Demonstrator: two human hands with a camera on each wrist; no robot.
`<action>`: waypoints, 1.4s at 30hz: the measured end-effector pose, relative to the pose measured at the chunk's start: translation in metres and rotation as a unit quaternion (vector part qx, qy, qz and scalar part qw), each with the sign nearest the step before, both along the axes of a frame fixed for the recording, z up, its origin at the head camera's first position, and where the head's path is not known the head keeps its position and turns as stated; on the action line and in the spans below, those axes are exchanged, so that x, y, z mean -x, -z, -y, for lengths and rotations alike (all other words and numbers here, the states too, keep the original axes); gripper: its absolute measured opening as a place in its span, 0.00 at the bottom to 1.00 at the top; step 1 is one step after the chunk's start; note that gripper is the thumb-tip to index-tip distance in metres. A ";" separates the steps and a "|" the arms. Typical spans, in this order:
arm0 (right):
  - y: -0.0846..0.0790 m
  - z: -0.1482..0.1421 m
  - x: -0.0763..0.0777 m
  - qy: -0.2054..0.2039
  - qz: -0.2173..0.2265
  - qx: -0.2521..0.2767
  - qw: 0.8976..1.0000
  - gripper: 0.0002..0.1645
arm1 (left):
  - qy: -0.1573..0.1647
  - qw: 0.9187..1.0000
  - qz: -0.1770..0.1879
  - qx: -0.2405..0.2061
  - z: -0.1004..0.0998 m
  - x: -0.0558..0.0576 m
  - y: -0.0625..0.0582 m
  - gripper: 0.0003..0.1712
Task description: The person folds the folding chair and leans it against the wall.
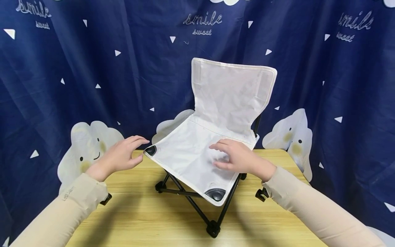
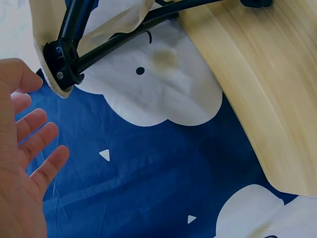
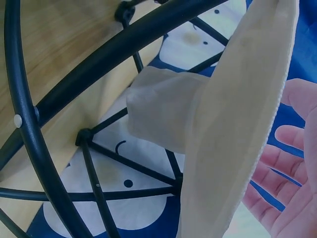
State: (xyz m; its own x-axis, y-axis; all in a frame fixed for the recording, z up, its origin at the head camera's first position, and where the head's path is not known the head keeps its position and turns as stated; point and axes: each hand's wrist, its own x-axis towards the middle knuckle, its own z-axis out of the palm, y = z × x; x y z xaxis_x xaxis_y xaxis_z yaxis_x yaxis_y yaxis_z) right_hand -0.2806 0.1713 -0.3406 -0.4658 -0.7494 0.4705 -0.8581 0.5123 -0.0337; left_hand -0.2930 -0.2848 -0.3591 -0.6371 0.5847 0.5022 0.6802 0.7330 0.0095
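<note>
Standing upright on the wooden desk [image 1: 135,219]: white folding chair [image 1: 197,137], with backrest [image 1: 231,91] raised, seat [image 1: 182,151] spread out to its corners, and black tube frame [image 3: 124,53] splayed beneath, down to a near foot [image 1: 213,229] on the wood. Fully opened out, by every sign; judged as mostly or wholly set up. Little visibly left; final adjusting, if any, not readable from these views.

At the left seat corner, by a black corner patch [image 1: 151,150]: left hand [image 1: 123,154], with thumb and fingers apart, gripping nothing. Just beside that corner in the head view, near its bracket [image 2: 62,67] in the left wrist view; no telling contact from a narrow gap.

Over the right part of the seat in the head view: right hand [image 1: 236,156], with thumb apart from lightly bent fingers, likewise without a grip. Partly hidden behind the seat edge in the right wrist view; contact unclear.

Farther out: beige sleeves [image 1: 58,212] on both arms, then navy curtain [image 1: 92,51] behind the desk, printed with white clouds [image 1: 92,137], small triangles [image 1: 172,39] and "smile sweet" lettering [image 1: 203,19].
</note>
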 end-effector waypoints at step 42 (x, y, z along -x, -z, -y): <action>0.003 -0.005 -0.022 -0.043 0.024 0.021 0.999 0.30 | 0.015 0.999 -0.036 -0.023 -0.008 -0.002 0.028 0.26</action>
State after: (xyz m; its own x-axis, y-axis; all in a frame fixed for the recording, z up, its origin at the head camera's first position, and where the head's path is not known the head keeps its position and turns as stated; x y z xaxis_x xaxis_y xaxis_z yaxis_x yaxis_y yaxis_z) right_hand -0.2583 0.1768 -0.3437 -0.4244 -0.7670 0.4813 -0.8954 0.4346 -0.0969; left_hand -0.2911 -0.2771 -0.3868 -0.5815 0.5781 0.5724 0.7018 0.7123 -0.0064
